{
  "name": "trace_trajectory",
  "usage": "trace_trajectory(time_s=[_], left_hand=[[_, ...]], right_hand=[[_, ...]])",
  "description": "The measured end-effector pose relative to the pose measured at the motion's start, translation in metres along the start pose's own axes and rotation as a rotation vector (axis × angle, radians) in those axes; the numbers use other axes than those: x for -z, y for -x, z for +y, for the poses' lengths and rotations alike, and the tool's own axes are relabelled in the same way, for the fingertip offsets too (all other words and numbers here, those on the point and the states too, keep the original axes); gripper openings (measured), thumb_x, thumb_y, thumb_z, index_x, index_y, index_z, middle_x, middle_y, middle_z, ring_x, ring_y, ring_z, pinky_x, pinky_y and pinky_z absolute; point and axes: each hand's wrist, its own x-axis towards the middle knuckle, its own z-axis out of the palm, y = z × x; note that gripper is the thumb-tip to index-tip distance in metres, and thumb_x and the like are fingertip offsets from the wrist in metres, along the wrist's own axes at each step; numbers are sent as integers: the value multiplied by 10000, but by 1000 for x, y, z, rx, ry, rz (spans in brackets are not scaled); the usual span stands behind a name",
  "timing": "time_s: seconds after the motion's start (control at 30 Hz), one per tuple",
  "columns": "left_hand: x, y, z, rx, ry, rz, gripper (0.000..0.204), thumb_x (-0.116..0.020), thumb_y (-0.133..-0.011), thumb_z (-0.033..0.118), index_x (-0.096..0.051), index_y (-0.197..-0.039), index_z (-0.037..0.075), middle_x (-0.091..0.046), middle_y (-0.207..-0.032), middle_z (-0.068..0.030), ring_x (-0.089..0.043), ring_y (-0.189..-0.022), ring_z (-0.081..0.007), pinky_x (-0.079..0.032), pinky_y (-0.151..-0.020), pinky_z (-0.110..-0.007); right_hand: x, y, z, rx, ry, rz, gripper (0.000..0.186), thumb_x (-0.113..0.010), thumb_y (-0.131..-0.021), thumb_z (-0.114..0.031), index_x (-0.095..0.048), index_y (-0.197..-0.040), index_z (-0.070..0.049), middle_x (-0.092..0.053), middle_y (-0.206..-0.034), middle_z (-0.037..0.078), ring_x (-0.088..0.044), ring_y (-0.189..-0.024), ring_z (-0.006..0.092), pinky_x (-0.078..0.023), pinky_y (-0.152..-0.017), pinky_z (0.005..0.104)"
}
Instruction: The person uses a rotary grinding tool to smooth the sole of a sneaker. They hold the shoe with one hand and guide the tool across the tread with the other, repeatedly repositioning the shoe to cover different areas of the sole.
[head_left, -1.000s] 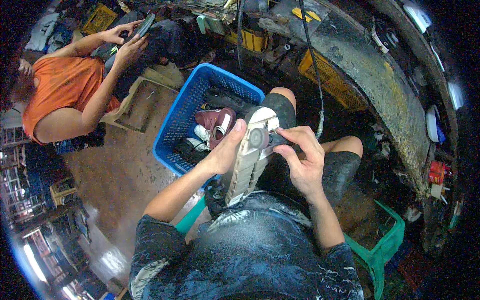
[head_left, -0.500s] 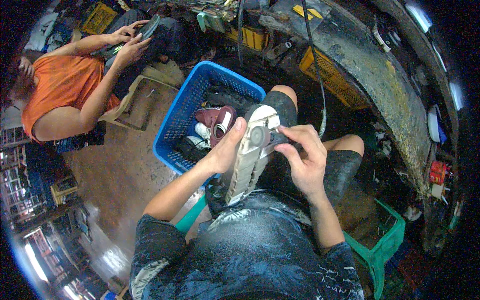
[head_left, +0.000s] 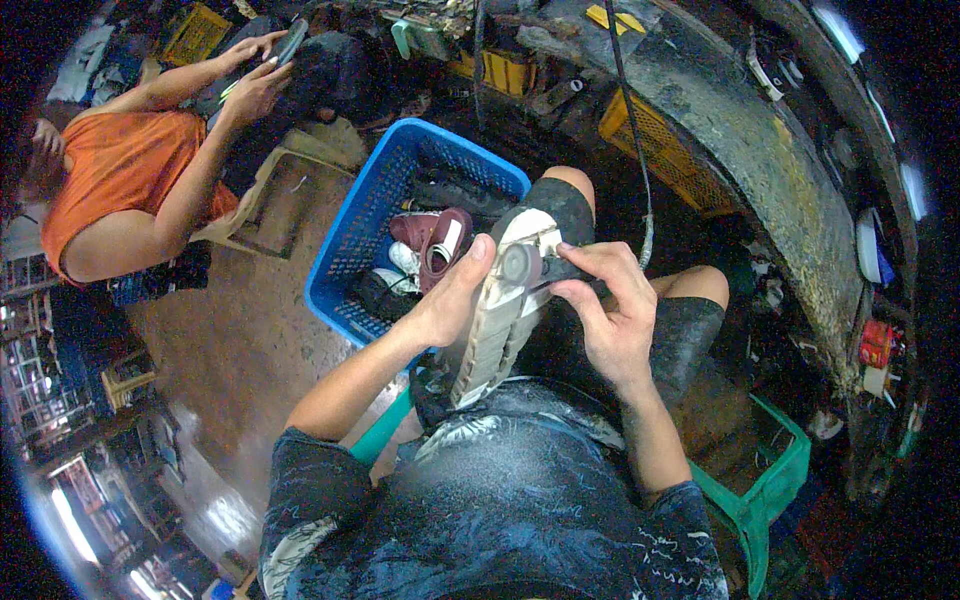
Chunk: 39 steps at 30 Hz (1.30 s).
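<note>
My left hand (head_left: pixel 450 290) is wrapped along the left side of a whitish shoe (head_left: pixel 485 350), which is turned sole-up with a grey wheel (head_left: pixel 518 262) set in it. My right hand (head_left: pixel 610 310) pinches with thumb and index at a small dark part (head_left: pixel 555 268) beside the wheel. The shoe is held over my lap. Just beyond it stands a blue plastic basket (head_left: pixel 335 250) containing maroon shoes (head_left: pixel 430 240), white shoes and dark shoes.
A co-worker in orange (head_left: pixel 135 190) at upper left holds a dark shoe. A grimy curved bench (head_left: pixel 760 170) runs along the right. There are yellow crates (head_left: pixel 660 160), hanging cables (head_left: pixel 630 110), a beige stool (head_left: pixel 280 190) and a green stool frame (head_left: pixel 750 510) around me.
My right fingers have shifted slightly upward and right at the dark part by the wheel. The co-worker's hands and shoe have moved slightly. My left hand stays in place.
</note>
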Motion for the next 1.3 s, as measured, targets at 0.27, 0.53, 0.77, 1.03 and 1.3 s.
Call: trace_trajectory(time_s=[0.27, 0.53, 0.77, 1.03, 1.3], left_hand=[[2, -1, 4, 11, -74, -43, 982, -160, -1081, 816, -420, -1675, 78, -575, -1590, -143, -584, -1431, -264, -476, -1199, -428], [4, 0, 3, 12, -75, -46, 953, -154, -1097, 793, -458, -1645, 74, -611, -1526, -127, -614, -1358, -240, -515, -1131, -402], [1, 1, -1, 7, 52, -15, 921, -214, -1125, 753, -522, -1584, 16, -664, -1422, -125, -639, -1272, -222, -510, -1109, -393], [-6, 2, 5, -54, -6, 23, 895, -194, -1143, 716, -500, -1600, 10, -643, -1451, -128, -624, -1301, -227, -492, -1131, -397], [8, -3, -5, 3, 2, -89, 979, -187, -1078, 820, -396, -1684, 79, -540, -1621, -137, -560, -1460, -265, -448, -1232, -435]], right_hand=[[-2, 0, -1, -21, -20, 31, 331, -877, -854, -83, -799, -1169, -24, -777, -1076, 126, -717, -1000, 290, -540, -913, 394], [2, 3, -2, -11, 2, -5, 323, -865, -871, -68, -791, -1177, 2, -763, -1092, 133, -709, -1014, 273, -544, -933, 374], [0, -2, 7, -58, -27, 67, 313, -880, -865, -119, -804, -1157, -35, -800, -1115, 124, -725, -1005, 299, -540, -934, 407], [-4, -2, 2, -42, -27, 33, 322, -885, -855, -106, -801, -1157, -32, -795, -1098, 122, -728, -1010, 301, -539, -932, 410], [-2, -1, 2, -36, -35, 30, 323, -881, -857, -103, -801, -1162, -32, -791, -1086, 119, -724, -989, 306, -538, -923, 425]])
